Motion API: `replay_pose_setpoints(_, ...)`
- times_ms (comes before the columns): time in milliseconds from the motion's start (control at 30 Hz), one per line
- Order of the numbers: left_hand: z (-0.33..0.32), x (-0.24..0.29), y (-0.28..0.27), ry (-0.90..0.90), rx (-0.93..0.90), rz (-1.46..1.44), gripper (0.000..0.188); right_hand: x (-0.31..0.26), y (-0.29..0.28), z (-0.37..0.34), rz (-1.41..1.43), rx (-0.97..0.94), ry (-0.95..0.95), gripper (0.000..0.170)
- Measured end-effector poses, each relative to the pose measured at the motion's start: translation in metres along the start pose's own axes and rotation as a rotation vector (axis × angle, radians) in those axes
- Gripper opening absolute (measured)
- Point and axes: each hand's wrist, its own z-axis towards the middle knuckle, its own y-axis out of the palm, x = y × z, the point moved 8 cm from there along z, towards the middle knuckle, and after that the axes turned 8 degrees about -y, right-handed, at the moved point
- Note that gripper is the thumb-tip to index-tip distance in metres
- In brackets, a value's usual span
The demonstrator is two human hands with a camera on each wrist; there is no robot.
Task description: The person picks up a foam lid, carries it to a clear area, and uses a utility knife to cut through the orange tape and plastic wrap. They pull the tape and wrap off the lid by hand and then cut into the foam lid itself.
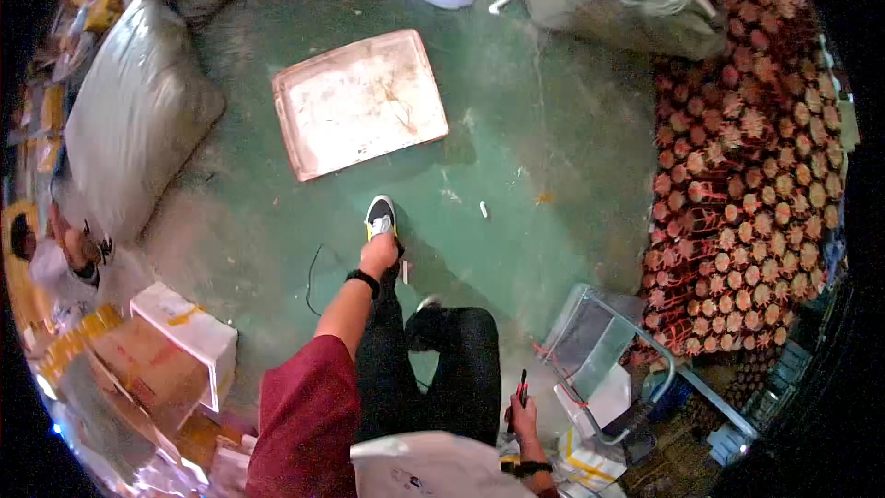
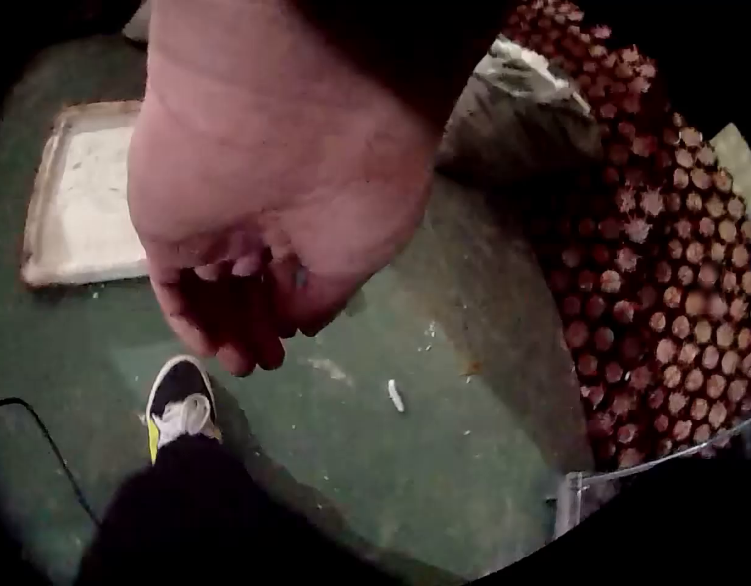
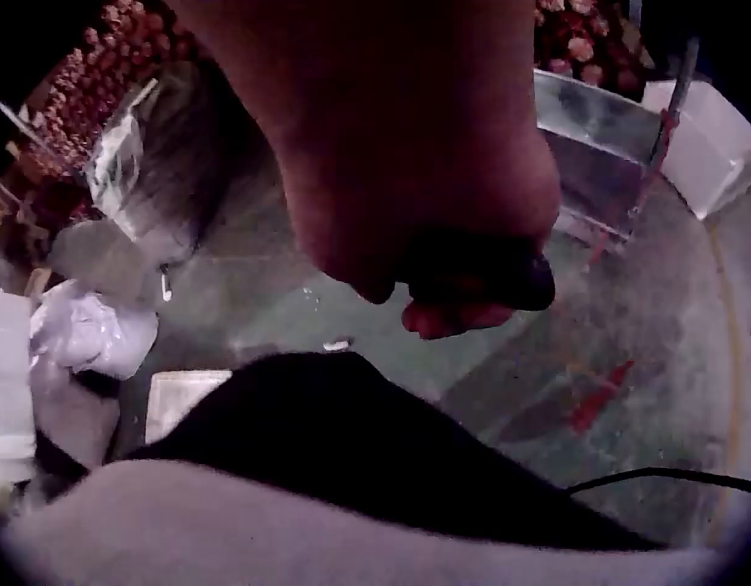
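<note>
My right hand [image 1: 523, 420], low on the right beside my thigh, grips a slim black-and-red tool [image 1: 523, 391] pointing up and away in the head view. Its dark end [image 3: 536, 283] sticks out of the fist in the right wrist view; the rest is hidden by the fingers. My left hand [image 1: 378, 255] hangs in front of me, overlapping my shoe [image 1: 381, 212] in the head view. From the left wrist, that hand [image 2: 272, 232] shows fingers loosely curled with nothing visible in them. Beyond it on the green floor lies a shallow, stained white tray [image 1: 341, 111].
Stacked reddish round-ended pieces [image 1: 747, 240] fill the right side. A metal-framed cart [image 1: 604, 337] stands near my right hand. Large sacks [image 1: 134, 120] line the left and back. Cardboard boxes [image 1: 152, 360] sit at lower left, near another person [image 1: 64, 263]. A black cord [image 1: 312, 281] lies on the floor.
</note>
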Motion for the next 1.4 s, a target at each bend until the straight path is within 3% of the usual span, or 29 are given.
replay_pose_setpoints(33, 0.045, 0.018, -0.017, 0.007, 0.015, 0.061, 0.023, -0.001, 0.007, 0.013, -0.033, -0.031, 0.048, 0.016)
replay_pose_setpoints(133, 0.19, 0.033, 0.008, 0.136, 0.105, 0.05, 0.021, -0.047, 0.043, 0.042, -0.062, -0.026, 0.12, 0.017)
replay_pose_setpoints(200, 0.237, 0.074, -0.014, 0.201, 0.161, 0.049, 0.018, -0.085, 0.061, 0.072, -0.142, -0.041, 0.08, 0.018)
replay_pose_setpoints(300, 0.333, 0.106, -0.007, 0.291, 0.238, 0.202, 0.017, -0.081, 0.059, 0.134, -0.276, 0.031, -0.002, 0.02)
replay_pose_setpoints(333, 0.36, 0.116, -0.002, 0.316, 0.277, 0.259, 0.019, -0.076, 0.059, 0.148, -0.208, 0.038, 0.097, 0.02)
replay_pose_setpoints(400, 0.402, 0.132, 0.014, 0.319, 0.358, 0.388, 0.03, -0.062, 0.051, 0.177, 0.033, 0.108, 0.298, 0.02)
replay_pose_setpoints(467, 0.425, 0.15, 0.025, 0.434, 0.483, 0.501, 0.032, -0.062, 0.05, 0.186, 0.093, 0.141, 0.43, 0.019)
replay_pose_setpoints(500, 0.426, 0.153, 0.032, 0.481, 0.541, 0.556, 0.033, -0.075, 0.049, 0.191, -0.029, 0.097, 0.454, 0.018)
replay_pose_setpoints(567, 0.43, 0.155, 0.035, 0.461, 0.501, 0.524, 0.032, -0.102, 0.062, 0.202, 0.021, 0.119, 0.409, 0.017)
replay_pose_setpoints(600, 0.423, 0.153, 0.032, 0.451, 0.464, 0.489, 0.03, -0.112, 0.064, 0.197, 0.048, 0.134, 0.388, 0.016)
replay_pose_setpoints(633, 0.411, 0.156, 0.025, 0.44, 0.424, 0.457, 0.028, -0.11, 0.063, 0.204, 0.071, 0.128, 0.202, 0.012)
replay_pose_setpoints(667, 0.389, 0.159, 0.006, 0.448, 0.418, 0.306, 0.028, -0.108, 0.052, 0.193, -0.019, 0.093, 0.159, 0.014)
replay_pose_setpoints(733, 0.323, 0.181, -0.049, 0.515, 0.544, 0.268, 0.03, -0.162, 0.053, 0.196, -0.095, 0.095, 0.121, 0.017)
replay_pose_setpoints(767, 0.284, 0.194, -0.083, 0.553, 0.619, 0.247, 0.031, -0.198, 0.056, 0.195, -0.054, 0.086, 0.013, 0.019)
replay_pose_setpoints(833, 0.194, 0.217, -0.146, 0.654, 0.59, 0.182, 0.035, -0.232, 0.053, 0.183, -0.061, 0.061, -0.01, 0.021)
replay_pose_setpoints(900, 0.113, 0.234, -0.2, 0.611, 0.396, 0.144, 0.038, -0.351, 0.074, 0.156, 0.179, 0.081, -0.093, 0.023)
replay_pose_setpoints(967, 0.028, 0.255, -0.245, 0.687, 0.385, 0.1, 0.039, -0.444, 0.091, 0.123, 0.263, -0.017, -0.332, 0.024)
replay_pose_setpoints(1000, -0.012, 0.267, -0.267, 0.707, 0.363, 0.07, 0.039, -0.462, 0.101, 0.11, 0.321, -0.05, -0.295, 0.026)
replay_pose_setpoints(1100, -0.109, 0.299, -0.311, 0.775, 0.328, 0.049, 0.042, -0.576, 0.115, 0.044, 0.183, 0.098, -0.742, 0.03)
replay_pose_setpoints(1133, -0.137, 0.309, -0.321, 0.828, 0.353, 0.032, 0.042, -0.597, 0.117, 0.024, 0.126, 0.116, -0.755, 0.033)
replay_pose_setpoints(1233, -0.214, 0.335, -0.342, 0.908, 0.397, 0.007, 0.039, -0.616, 0.112, -0.02, -0.017, 0.297, -0.884, 0.042)
replay_pose_setpoints(1367, -0.264, 0.36, -0.356, 0.972, 0.483, -0.073, 0.031, -0.618, 0.075, -0.061, 0.028, 0.448, -0.869, 0.038)
replay_pose_setpoints(1400, -0.272, 0.364, -0.36, 0.991, 0.5, -0.105, 0.03, -0.621, 0.067, -0.069, 0.037, 0.454, -0.941, 0.033)
